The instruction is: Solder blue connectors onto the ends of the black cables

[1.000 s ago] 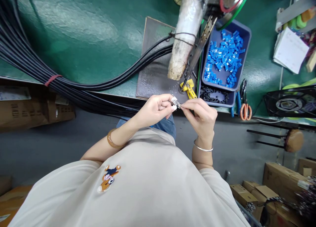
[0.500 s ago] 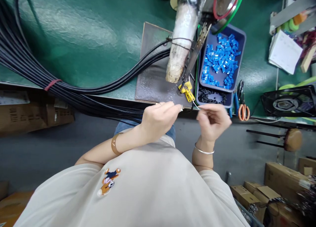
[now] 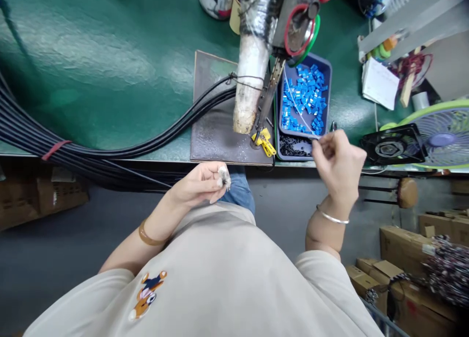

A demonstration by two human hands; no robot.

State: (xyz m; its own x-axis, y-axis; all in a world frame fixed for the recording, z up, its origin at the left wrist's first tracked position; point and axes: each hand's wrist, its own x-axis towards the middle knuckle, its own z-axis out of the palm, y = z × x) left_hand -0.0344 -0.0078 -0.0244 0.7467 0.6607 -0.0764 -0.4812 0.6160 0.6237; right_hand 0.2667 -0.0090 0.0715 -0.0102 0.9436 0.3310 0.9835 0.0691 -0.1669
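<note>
My left hand (image 3: 201,183) is closed in front of the bench edge, pinching a small greyish-white wad (image 3: 224,179) between thumb and fingers. What the wad is made of cannot be told. Farther right, my right hand (image 3: 339,163) pinches the end of a thin silvery wire (image 3: 298,110). This wire runs down from the spool holder across a blue-grey bin (image 3: 330,90) of small blue connectors (image 3: 306,93). Between the hands, a yellow clip (image 3: 266,142) sits at the foot of a metal arm (image 3: 270,95). Beside that arm hangs a white, foil-wrapped tube (image 3: 251,78).
Black cables (image 3: 120,151), tied with a red band (image 3: 54,150), lie along the bench's left edge and onto a brown board (image 3: 216,136). A lower bin (image 3: 293,146) holds small black parts. A black fan (image 3: 394,145) and a green-rimmed fan (image 3: 439,136) stand right; cartons (image 3: 403,249) sit below.
My right hand has moved right, drawing the wire across the bins. My left hand has moved left and turned, showing the wad. The view has shifted.
</note>
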